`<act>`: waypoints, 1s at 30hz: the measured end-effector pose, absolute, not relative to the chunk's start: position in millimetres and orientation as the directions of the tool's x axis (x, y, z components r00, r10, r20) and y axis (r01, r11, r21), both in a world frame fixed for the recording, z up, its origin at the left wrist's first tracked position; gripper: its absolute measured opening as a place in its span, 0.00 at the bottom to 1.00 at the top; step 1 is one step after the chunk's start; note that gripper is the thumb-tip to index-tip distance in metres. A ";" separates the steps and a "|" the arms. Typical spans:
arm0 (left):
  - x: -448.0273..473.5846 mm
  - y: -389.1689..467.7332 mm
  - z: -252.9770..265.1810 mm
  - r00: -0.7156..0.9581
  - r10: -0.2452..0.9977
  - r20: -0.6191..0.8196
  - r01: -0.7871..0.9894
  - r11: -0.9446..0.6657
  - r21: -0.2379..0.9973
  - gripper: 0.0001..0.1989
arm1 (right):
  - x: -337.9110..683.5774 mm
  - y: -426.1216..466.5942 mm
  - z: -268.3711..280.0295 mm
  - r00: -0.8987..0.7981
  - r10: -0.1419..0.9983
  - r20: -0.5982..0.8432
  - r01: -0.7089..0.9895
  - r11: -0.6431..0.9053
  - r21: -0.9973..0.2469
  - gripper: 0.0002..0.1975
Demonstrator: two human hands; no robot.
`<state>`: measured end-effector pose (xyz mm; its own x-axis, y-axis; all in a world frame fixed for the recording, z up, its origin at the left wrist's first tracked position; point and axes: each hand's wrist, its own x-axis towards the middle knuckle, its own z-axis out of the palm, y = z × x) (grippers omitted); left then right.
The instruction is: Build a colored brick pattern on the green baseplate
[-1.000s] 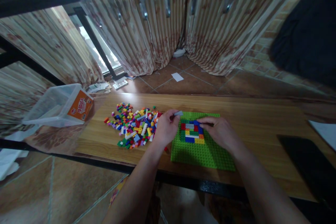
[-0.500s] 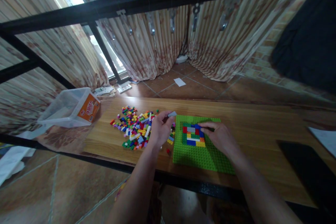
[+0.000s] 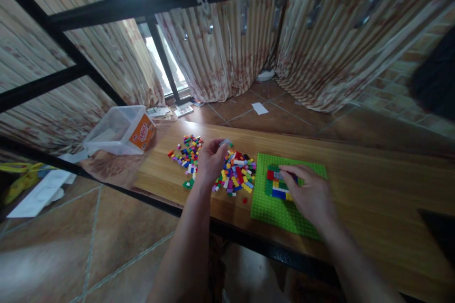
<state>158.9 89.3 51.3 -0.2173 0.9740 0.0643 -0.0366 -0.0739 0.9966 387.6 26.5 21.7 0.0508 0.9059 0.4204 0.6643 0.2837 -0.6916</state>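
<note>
Our left hand (image 3: 210, 160) pinches a grey toy brick (image 3: 224, 142) over the loose brick pile (image 3: 239, 174); our right hand (image 3: 313, 191) touches the brick mosaic (image 3: 279, 194) on the green baseplate (image 3: 265, 210) — gripping or not, we cannot tell. The clear bin's (image 3: 110, 144) orange label (image 3: 143, 132) — too blurred for us to read.

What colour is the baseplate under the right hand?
The baseplate is bright green, clearest in the head view.

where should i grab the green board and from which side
Probably by its front edge, near the left corner, coming from the person's side: the green board lies flat on the table, so an edge looks like the natural grip. That stretch is bare, while loose bricks lie close along the left side and the right hand reaches over the right part.
</note>
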 end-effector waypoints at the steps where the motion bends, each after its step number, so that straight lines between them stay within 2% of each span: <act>1: 157.3 89.4 50.4 -0.211 0.975 0.073 -0.029 -0.081 0.996 0.08 | 379.3 26.4 22.1 0.012 0.900 0.436 0.662 0.320 -0.677 0.10; 7: 142.1 90.2 45.0 -0.177 0.983 0.053 0.012 -0.052 0.999 0.08 | 342.1 26.8 15.9 -0.165 0.878 0.449 0.682 0.431 -0.591 0.08; 15: 112.4 90.2 53.7 -0.343 0.937 0.064 -0.046 -0.084 0.995 0.09 | 307.9 17.7 7.7 -0.303 0.850 0.430 0.674 0.510 -0.534 0.07; 23: 95.8 84.3 63.6 -0.527 0.850 0.003 -0.187 -0.119 0.975 0.11 | 295.2 16.9 7.9 -0.299 0.842 0.450 0.694 0.515 -0.503 0.09; 30: 87.3 79.3 70.2 -0.548 0.834 -0.061 -0.297 -0.126 0.946 0.11 | 279.3 20.5 8.0 -0.269 0.832 0.485 0.720 0.508 -0.472 0.10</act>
